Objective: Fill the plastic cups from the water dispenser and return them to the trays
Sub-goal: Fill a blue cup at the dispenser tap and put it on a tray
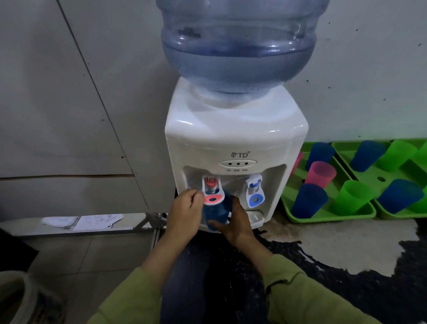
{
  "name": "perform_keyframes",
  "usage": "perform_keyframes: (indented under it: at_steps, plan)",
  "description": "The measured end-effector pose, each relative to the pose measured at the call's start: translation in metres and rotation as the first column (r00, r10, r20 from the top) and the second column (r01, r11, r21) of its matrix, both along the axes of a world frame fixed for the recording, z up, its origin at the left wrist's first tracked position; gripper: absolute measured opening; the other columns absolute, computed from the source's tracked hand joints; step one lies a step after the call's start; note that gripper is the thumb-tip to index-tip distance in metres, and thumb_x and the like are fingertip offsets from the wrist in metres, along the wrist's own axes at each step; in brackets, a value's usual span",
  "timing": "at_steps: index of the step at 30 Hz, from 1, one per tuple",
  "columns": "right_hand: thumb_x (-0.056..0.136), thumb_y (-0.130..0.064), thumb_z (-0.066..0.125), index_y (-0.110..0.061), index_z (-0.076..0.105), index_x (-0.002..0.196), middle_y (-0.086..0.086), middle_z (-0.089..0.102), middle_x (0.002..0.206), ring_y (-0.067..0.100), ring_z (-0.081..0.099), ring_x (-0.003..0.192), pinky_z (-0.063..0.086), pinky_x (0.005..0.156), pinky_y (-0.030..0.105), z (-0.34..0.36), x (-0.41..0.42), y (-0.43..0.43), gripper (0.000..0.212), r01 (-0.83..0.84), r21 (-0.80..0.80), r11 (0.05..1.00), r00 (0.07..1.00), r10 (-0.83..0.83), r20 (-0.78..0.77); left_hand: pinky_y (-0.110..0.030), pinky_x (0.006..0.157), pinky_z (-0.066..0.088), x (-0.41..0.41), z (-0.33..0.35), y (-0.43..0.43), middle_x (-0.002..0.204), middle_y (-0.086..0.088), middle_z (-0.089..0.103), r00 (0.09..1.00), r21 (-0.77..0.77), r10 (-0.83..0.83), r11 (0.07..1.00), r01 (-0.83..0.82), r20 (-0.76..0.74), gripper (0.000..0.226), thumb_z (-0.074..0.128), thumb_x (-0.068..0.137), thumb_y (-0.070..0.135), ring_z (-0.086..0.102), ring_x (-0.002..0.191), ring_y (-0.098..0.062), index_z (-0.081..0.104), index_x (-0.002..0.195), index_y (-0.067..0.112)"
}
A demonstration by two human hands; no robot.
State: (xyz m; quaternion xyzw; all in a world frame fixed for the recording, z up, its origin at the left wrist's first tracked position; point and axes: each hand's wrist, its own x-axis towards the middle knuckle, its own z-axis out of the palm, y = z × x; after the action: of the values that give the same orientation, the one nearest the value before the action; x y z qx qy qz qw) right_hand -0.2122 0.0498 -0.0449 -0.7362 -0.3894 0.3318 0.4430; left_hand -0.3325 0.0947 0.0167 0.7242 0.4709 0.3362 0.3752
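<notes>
A white water dispenser (pixel 235 143) with a big blue bottle (pixel 237 43) on top stands on the floor against the wall. My right hand (pixel 236 224) grips a blue plastic cup (pixel 216 211) under the red tap (pixel 212 190). My left hand (pixel 184 210) is curled at the left of the red tap's lever, its fingertips touching it. The blue tap (pixel 254 190) to the right is free. Two green trays, one near (pixel 327 213) and one further right (pixel 401 215), hold blue, green and pink cups.
The floor right of the dispenser carries a dark wet patch (pixel 350 253). Papers (pixel 82 221) lie on the floor at the left by a metal frame. A pale round container (pixel 8 297) sits at the bottom left corner. My knee in dark trousers is below the hands.
</notes>
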Motion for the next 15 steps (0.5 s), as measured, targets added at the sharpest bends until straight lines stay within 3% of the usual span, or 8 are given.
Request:
perform_keyframes:
  at_steps: [3, 6, 8, 11, 13, 15]
  plan:
    - [0.066, -0.006, 0.081, -0.013, 0.034, 0.135, 0.003, 0.049, 0.136, 0.013, 0.048, 0.119, 0.043, 0.09, 0.017, 0.003, 0.001, -0.001, 0.084, -0.01, -0.002, 1.0, 1.0, 0.01, -0.009, -0.031, 0.057, 0.034, 0.0, 0.009, 0.007, 0.063, -0.007, 0.055, 1.0, -0.109, 0.022, 0.994, -0.02, 0.018, 0.032, 0.045, 0.089, 0.02, 0.048, 0.06, -0.018, 0.056, 0.06, 0.015]
    - [0.067, -0.006, 0.08, -0.012, 0.032, 0.137, 0.005, 0.047, 0.138, 0.018, 0.045, 0.126, 0.042, 0.102, 0.028, 0.005, 0.001, -0.002, 0.084, -0.013, -0.002, 1.0, 1.0, 0.013, -0.005, -0.03, 0.06, 0.039, -0.003, 0.008, 0.011, 0.06, 0.0, 0.056, 1.0, -0.133, 0.014, 0.991, -0.011, 0.021, 0.034, 0.046, 0.092, 0.03, 0.052, 0.063, -0.017, 0.058, 0.061, 0.02]
    - [0.068, -0.005, 0.08, -0.011, 0.032, 0.137, 0.007, 0.046, 0.139, 0.019, 0.044, 0.127, 0.042, 0.102, 0.026, 0.006, 0.001, -0.004, 0.084, -0.017, -0.002, 1.0, 1.0, 0.017, -0.008, -0.022, 0.055, 0.039, -0.005, 0.003, 0.013, 0.059, 0.007, 0.056, 0.995, -0.093, 0.083, 0.993, -0.078, 0.051, 0.032, 0.047, 0.093, 0.035, 0.053, 0.059, -0.008, 0.057, 0.065, 0.024]
    - [0.069, -0.001, 0.077, -0.009, 0.033, 0.135, 0.009, 0.047, 0.137, 0.013, 0.046, 0.116, 0.041, 0.076, 0.0, 0.006, 0.001, -0.005, 0.08, -0.021, -0.004, 1.0, 0.999, 0.021, -0.044, -0.01, 0.053, 0.037, -0.007, -0.002, 0.013, 0.07, 0.009, 0.054, 0.959, 0.002, 0.245, 0.969, -0.248, 0.143, 0.014, 0.058, 0.089, 0.031, 0.051, 0.064, -0.007, 0.051, 0.08, 0.023]
    - [0.07, -0.003, 0.077, -0.009, 0.035, 0.134, 0.009, 0.049, 0.134, 0.014, 0.048, 0.113, 0.041, 0.073, 0.001, 0.006, 0.002, -0.005, 0.076, -0.039, -0.004, 0.999, 0.999, 0.039, -0.019, -0.012, 0.068, 0.042, -0.007, -0.004, 0.017, 0.09, 0.003, 0.052, 0.93, 0.051, 0.31, 0.944, -0.326, 0.196, 0.028, 0.068, 0.082, 0.024, 0.051, 0.077, -0.01, 0.048, 0.099, 0.015]
    - [0.074, 0.002, 0.072, -0.009, 0.035, 0.133, 0.011, 0.046, 0.135, 0.013, 0.047, 0.107, 0.044, 0.061, 0.001, 0.004, 0.002, -0.005, 0.071, -0.059, 0.016, 0.998, 0.997, 0.059, -0.054, -0.025, 0.085, 0.044, -0.008, -0.007, 0.024, 0.111, -0.005, 0.046, 0.937, 0.116, 0.302, 0.939, -0.324, 0.175, 0.049, 0.072, 0.078, 0.017, 0.05, 0.095, -0.015, 0.045, 0.118, 0.006]
